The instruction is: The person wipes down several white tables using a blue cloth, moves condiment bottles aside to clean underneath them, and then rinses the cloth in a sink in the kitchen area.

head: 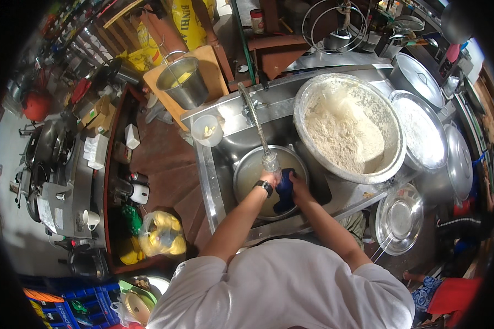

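Observation:
Both hands are over a metal basin (245, 172) standing in a stainless steel sink (224, 154). My left hand (271, 177), with a black watch at the wrist, is under the head of a flexible metal faucet (255, 117), at the left side of a dark blue cloth (286, 191); the faucet head partly hides its fingers. My right hand (298, 187) grips the cloth's right edge, thumb up. The cloth's lower end hangs into the basin, which holds cloudy liquid. To the right, a large metal bowl (350, 127) of flour-like powder rests on the sink's drainboard.
A clear plastic container (207, 130) sits at the sink's left corner, near a metal pot (185, 82) on a wooden board (216, 70). Lidded pots (459, 160) and a strainer (400, 218) stand right. A person in red (453, 296) is at lower right.

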Tool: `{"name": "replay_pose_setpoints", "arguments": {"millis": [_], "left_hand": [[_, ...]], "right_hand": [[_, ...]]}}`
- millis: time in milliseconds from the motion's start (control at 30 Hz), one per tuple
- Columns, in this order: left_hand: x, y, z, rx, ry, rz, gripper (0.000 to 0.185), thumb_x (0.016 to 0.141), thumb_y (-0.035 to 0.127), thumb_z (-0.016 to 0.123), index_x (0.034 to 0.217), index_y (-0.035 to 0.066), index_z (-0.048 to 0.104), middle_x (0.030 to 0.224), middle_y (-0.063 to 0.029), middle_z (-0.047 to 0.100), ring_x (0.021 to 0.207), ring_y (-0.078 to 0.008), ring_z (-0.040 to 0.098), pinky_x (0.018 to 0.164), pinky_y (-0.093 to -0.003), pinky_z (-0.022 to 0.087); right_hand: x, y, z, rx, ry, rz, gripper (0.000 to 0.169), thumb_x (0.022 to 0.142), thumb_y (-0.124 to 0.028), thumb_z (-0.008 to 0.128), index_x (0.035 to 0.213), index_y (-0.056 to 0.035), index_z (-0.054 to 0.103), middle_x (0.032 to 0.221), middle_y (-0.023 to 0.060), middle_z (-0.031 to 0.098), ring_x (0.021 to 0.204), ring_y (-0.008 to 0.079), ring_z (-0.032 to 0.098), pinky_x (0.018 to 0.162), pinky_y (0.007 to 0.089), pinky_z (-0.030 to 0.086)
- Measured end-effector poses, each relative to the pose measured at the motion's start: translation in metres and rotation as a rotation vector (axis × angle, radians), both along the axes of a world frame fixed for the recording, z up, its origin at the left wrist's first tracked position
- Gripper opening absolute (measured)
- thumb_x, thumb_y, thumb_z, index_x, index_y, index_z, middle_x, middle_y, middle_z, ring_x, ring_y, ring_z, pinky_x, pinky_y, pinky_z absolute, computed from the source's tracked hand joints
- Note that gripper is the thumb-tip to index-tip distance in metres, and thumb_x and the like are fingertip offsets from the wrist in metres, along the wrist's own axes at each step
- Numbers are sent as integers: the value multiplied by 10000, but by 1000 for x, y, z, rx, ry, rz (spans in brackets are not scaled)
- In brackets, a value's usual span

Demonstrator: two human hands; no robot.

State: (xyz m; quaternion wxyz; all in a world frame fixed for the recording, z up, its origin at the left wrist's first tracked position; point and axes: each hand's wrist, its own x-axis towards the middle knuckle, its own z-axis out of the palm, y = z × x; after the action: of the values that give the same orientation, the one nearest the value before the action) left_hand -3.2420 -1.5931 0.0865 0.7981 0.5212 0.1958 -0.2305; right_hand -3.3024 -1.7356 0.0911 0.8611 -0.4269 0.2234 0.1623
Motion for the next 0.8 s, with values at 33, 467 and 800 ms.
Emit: {"name": "replay_pose_setpoints", "arguments": {"millis": [33,467,800], "left_hand": [[-6,-12,1,85,7,-58,199,960,240,498,945,87,623,733,-47,591,508,-168,550,422,-299,419],[-47,51,-39,562,-281,187,489,975,352,487,1352,44,444,1199,-131,558,1051,-216,541,888,-347,451],[-52,58,18,170,-239,-103,323,916,237,610,1174,45,583,1016,-28,641,881,-126,584,783,-239,449]], "right_hand": [[0,-4,-4,21,-1,-15,361,956,-312,554,1180,-30,579,1034,91,648,872,207,639,779,359,515],[9,39,13,-211,-353,243,229,882,-189,613,1029,-21,662,882,46,669,760,117,630,695,255,500],[23,-1,70,-899,-581,433,394,838,-333,707,1048,-3,664,881,65,684,796,113,611,741,274,477]]}}
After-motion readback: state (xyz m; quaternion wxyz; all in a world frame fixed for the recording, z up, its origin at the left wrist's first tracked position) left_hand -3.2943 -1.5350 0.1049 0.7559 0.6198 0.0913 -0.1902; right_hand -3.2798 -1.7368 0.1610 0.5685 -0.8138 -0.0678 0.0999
